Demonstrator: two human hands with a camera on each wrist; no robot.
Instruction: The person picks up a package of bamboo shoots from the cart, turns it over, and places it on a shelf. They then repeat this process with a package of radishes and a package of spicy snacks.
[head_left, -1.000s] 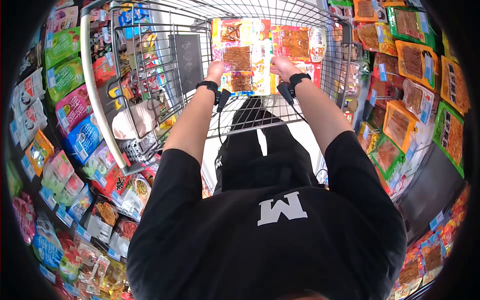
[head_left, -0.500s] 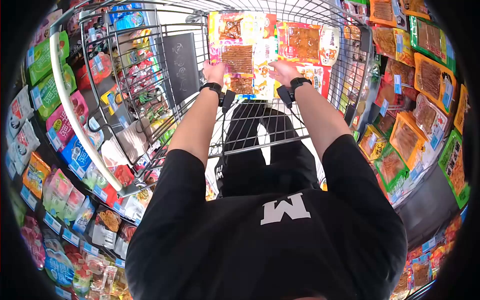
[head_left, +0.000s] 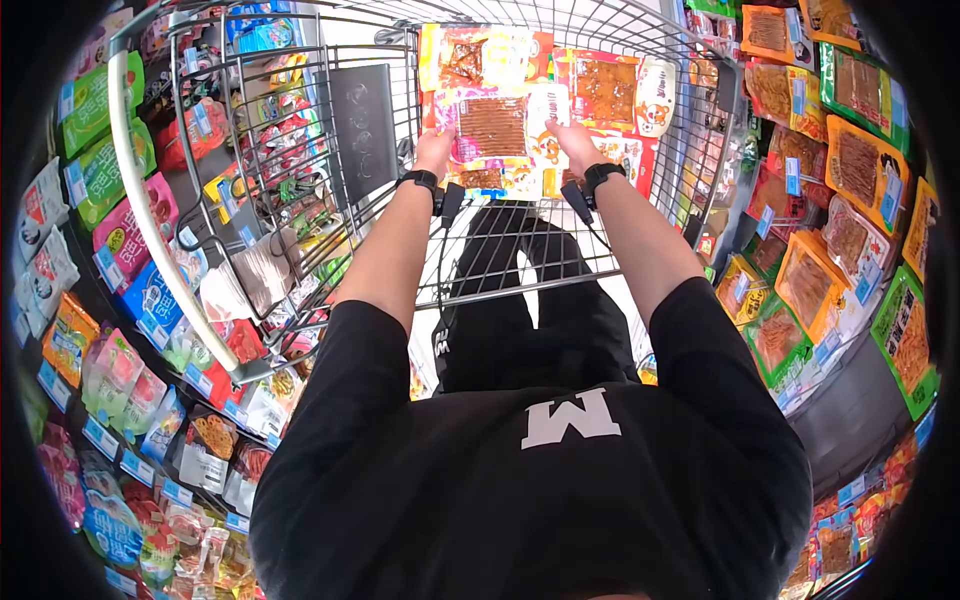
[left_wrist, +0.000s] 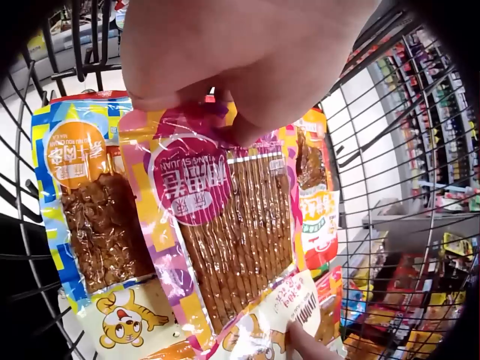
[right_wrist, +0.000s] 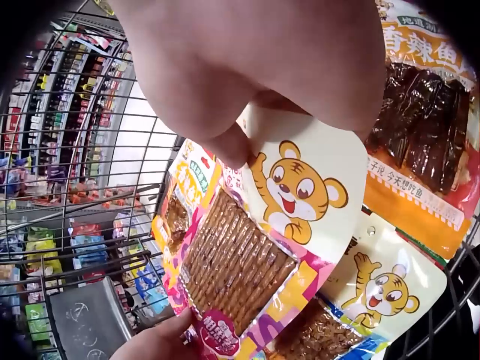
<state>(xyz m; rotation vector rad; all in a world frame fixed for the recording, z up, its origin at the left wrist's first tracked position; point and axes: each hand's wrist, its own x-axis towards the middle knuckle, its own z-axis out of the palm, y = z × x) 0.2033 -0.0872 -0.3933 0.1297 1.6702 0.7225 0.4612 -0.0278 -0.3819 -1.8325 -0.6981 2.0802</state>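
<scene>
A pink-and-yellow snack pack (head_left: 490,125) with brown strips in its window is held flat by both hands over other packs in the cart. My left hand (head_left: 434,152) pinches its pink end; in the left wrist view the left hand (left_wrist: 240,52) has thumb and fingers on that edge. My right hand (head_left: 574,146) pinches the white end with the tiger print, and in the right wrist view the right hand (right_wrist: 255,67) covers part of that edge. Beneath lies a blue-and-yellow pack (left_wrist: 105,225). A red-and-orange pack (right_wrist: 424,120) is beside it.
The wire cart (head_left: 480,285) surrounds the packs, with a dark panel (head_left: 363,125) on its left side. Shelves of bagged snacks stand on both sides, including green bags (head_left: 105,150) at left and orange packs (head_left: 860,170) at right.
The strip pack has risen off the others, now covering more of the blue-edged pack below. My right hand has taken hold of its white end. Earlier, the cart shifted slightly in view.
</scene>
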